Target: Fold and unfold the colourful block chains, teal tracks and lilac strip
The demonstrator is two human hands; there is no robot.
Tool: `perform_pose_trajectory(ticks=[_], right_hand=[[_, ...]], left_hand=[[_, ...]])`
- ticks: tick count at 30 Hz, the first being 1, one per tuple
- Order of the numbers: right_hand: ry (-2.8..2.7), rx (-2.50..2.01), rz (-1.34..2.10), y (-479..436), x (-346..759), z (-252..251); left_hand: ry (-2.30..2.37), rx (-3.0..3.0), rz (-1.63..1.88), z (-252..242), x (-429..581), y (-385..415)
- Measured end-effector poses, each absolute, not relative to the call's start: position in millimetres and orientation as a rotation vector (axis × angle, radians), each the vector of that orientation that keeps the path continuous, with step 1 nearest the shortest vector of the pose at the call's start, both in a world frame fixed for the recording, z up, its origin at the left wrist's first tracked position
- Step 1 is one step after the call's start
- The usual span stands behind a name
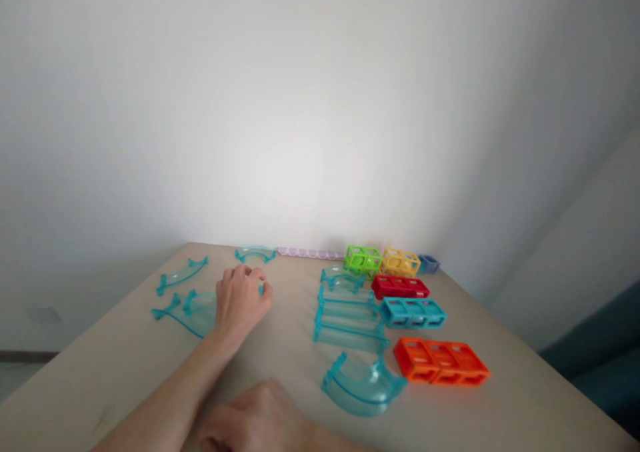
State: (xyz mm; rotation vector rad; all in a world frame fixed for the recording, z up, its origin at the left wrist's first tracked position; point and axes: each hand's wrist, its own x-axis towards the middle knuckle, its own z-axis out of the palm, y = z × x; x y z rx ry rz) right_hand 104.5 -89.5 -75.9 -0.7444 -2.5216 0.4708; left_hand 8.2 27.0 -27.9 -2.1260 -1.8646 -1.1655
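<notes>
My left hand [243, 297] reaches over the left-middle of the table, fingers bent and pressed down at a clear teal track piece [203, 311], which is partly hidden under the hand and wrist. A bit of teal shows beside the thumb. Nearer to me, my right hand [255, 417] is curled and blurred at the bottom edge; whatever it may hold is hidden. To its right lies a curved teal piece [363, 389]. Straight teal pieces [350, 315] lie in a row behind that one.
Orange [440, 362], teal [413, 313] and red [400, 287] frame blocks line the right side. Green [363, 260], yellow [400, 263] and blue [429, 263] blocks stand by the wall. A purple strip [310, 254] lies along the table's back edge.
</notes>
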Motion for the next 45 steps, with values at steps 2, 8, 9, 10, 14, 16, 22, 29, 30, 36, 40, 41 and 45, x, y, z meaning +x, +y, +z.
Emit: perform_pose_trajectory(ticks=[2, 8, 9, 10, 14, 16, 22, 29, 30, 36, 40, 41, 45], right_hand=[[-2.328, -0.856, 0.684, -83, 107, -70], [-2.131, -0.991, 0.929, -84, 113, -62], [-2.165, -0.959, 0.914, -85, 114, -62], [-2.195, -0.931, 0.896, -86, 114, -63], [-2.215, -0.927, 0.9, -87, 118, -66], [-2.182, -0.951, 0.926, -87, 119, -65], [-2.007, -1.026, 1.014, -91, 118, -58], [-1.005, -0.949, 1.684, -80, 105, -58], [-0.883, -0.897, 1.721, -77, 104, -58], [-0.483, -0.69, 1.878, -68, 106, -56], [-0.357, -0.734, 1.888, -67, 106, -55], [-0.335, -0.76, 1.859, -66, 106, -56], [-0.353, -0.824, 1.738, -67, 105, -59]], left_hand=[[-1.961, -2.07, -0.901, -30, 7, 28], [-1.959, -2.322, -0.557, -45, 5, 34], [-1.944, -2.358, -0.584, -46, 5, 35], [-1.938, -2.391, -0.626, -47, 4, 37], [-1.901, -2.512, -0.772, -46, 6, 39], [-1.853, -2.536, -0.817, -42, 7, 39], [-1.517, -2.106, -1.944, -26, 9, 25], [-1.373, -2.018, -2.626, -16, 16, -1], [-1.349, -2.1, -2.655, -17, 16, -3], [-1.294, -2.643, -2.845, -23, 15, -1], [-1.48, -2.507, -2.803, -22, 11, 12], [-1.593, -2.387, -2.68, -22, 8, 18], [-2.09, -2.238, -1.694, -30, -10, 41]])
